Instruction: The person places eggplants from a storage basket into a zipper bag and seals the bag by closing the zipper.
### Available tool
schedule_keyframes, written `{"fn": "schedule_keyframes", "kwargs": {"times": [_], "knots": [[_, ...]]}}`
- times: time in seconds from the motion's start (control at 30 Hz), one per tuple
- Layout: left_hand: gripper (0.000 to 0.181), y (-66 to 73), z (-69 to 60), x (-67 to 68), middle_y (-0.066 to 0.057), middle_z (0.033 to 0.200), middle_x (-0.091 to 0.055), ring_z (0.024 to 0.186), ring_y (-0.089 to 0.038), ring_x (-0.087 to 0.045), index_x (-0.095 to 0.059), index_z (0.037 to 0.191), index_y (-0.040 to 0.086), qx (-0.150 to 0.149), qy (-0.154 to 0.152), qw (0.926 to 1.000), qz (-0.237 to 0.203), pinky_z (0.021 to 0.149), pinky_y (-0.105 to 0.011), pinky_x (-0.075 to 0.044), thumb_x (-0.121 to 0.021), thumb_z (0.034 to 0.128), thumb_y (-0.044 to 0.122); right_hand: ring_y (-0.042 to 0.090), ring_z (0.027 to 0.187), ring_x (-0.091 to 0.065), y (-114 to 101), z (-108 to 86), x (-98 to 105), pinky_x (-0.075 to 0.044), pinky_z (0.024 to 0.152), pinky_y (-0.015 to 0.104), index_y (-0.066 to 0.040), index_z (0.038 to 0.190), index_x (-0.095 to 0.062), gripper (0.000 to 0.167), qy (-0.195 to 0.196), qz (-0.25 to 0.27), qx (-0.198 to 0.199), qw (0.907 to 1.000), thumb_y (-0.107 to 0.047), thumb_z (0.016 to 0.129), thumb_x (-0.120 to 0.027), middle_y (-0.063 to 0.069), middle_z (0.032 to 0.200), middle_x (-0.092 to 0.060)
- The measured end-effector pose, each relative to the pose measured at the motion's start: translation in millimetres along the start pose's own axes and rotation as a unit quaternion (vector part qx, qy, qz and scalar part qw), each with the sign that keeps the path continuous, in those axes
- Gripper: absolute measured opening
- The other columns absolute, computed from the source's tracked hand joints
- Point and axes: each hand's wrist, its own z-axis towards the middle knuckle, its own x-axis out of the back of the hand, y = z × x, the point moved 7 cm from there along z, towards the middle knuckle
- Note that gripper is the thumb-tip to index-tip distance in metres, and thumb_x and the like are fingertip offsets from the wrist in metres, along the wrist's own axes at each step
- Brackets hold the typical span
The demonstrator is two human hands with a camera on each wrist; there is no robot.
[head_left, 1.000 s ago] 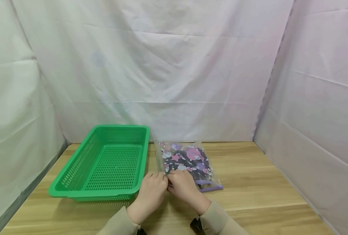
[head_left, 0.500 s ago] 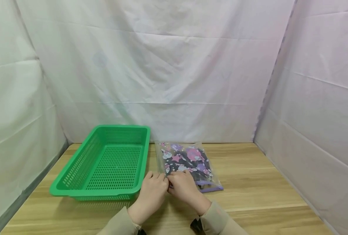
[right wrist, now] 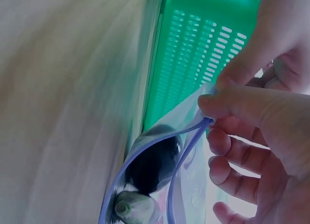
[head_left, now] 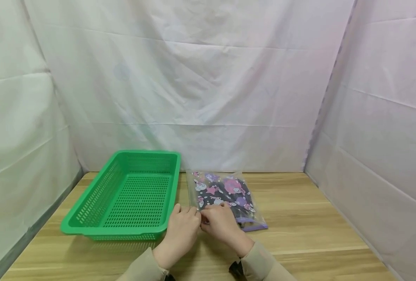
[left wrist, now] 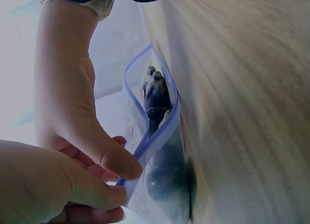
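Observation:
A clear zip bag (head_left: 225,191) with a purple zip strip (left wrist: 167,129) lies flat on the table, its mouth toward me. Cartoon figures in pink, white and purple show on a dark ground across it. My left hand (head_left: 183,226) and right hand (head_left: 220,224) meet at the left corner of the mouth. Both pinch the zip's end between thumb and fingers, as the wrist views show. Beyond the pinched corner the two zip edges stand apart. Inside are a dark rounded thing (right wrist: 154,166) and a paler one (right wrist: 135,208); their kind cannot be told.
A green plastic basket (head_left: 174,187) with slotted walls stands left of the bag, close to my left hand. Bare wooden table (head_left: 306,218) extends to the right. White cloth (head_left: 208,86) hangs behind and on both sides.
The head view has shifted slightly. Both hands stay at the same bag corner, with hardly any movement, and the basket stands where it was.

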Motion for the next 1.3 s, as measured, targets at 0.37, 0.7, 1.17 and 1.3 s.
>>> {"fn": "schedule_keyframes", "kwargs": {"times": [0.37, 0.7, 1.17, 1.3], "knots": [[0.011, 0.8, 0.2, -0.4, 0.000, 0.066, -0.053, 0.059, -0.017, -0.048, -0.065, 0.070, 0.012, -0.002, -0.012, 0.9999, 0.003, 0.063, -0.035, -0.029, -0.076, 0.0706, 0.016, 0.002, 0.059, -0.047, 5.0, -3.6, -2.6, -0.038, 0.072, 0.038, -0.025, 0.063, -0.058, 0.026, -0.015, 0.006, -0.008, 0.9998, -0.026, 0.074, -0.081, -0.017, 0.065, -0.050], [0.012, 5.0, -1.5, -3.3, 0.000, 0.070, -0.056, 0.069, -0.020, -0.049, -0.064, 0.071, 0.013, -0.009, 0.005, 0.9999, -0.001, 0.068, -0.036, -0.032, -0.076, 0.0725, 0.017, 0.003, 0.058, -0.041, 2.3, -3.8, -2.0, -0.034, 0.070, 0.036, -0.024, 0.062, -0.054, 0.028, 0.001, 0.010, -0.006, 0.9999, -0.022, 0.073, -0.079, -0.016, 0.064, -0.045], [0.012, 4.1, -0.2, -5.0, 0.000, 0.072, -0.057, 0.069, -0.019, -0.047, -0.069, 0.076, 0.012, -0.008, -0.015, 0.9999, 0.004, 0.068, -0.037, -0.030, -0.078, 0.0726, 0.019, 0.004, 0.061, -0.051, 3.4, -3.7, -4.4, -0.038, 0.070, 0.039, -0.025, 0.067, -0.059, 0.022, -0.011, 0.017, 0.004, 0.9998, -0.021, 0.076, -0.078, -0.015, 0.068, -0.056], [0.012, 3.4, 0.0, -5.5, 0.001, 0.071, -0.056, 0.069, -0.019, -0.047, -0.068, 0.075, 0.013, -0.004, -0.028, 0.9996, 0.010, 0.068, -0.037, -0.030, -0.077, 0.0729, 0.020, 0.003, 0.061, -0.051, 3.4, -3.1, -6.4, -0.039, 0.072, 0.040, -0.025, 0.067, -0.059, 0.022, -0.021, 0.014, 0.004, 0.9997, -0.022, 0.076, -0.078, -0.015, 0.068, -0.056]]}}
